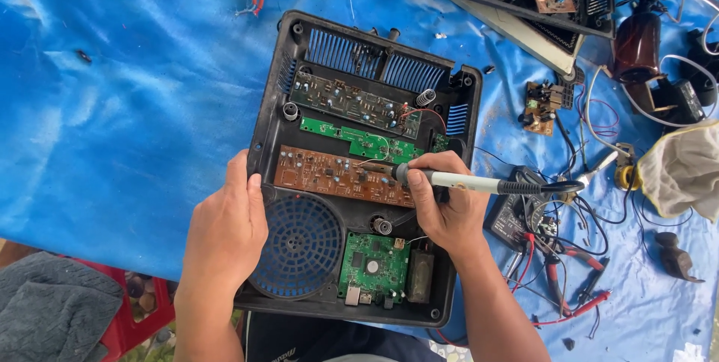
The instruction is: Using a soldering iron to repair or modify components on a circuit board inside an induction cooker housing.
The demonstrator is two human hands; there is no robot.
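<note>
Right hand point(442, 208) pinches the soldering iron point(464, 181), tip on the brown circuit board point(337, 176) (fragile, I'd judge; hold the light iron by its handle). Left hand point(225, 231) lies open, bracing the black casing point(264, 137).

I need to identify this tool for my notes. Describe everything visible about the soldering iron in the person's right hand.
The soldering iron is a slim, pen-shaped tool with a pale grey-white handle, a dark collar near the front and a black ribbed sleeve at the rear, where a dark cord leaves it. It lies nearly level, tip pointing left. The right hand grips it near the front, and the tip meets the brown circuit board inside the open black housing. The tip itself is too small to detail.
</note>
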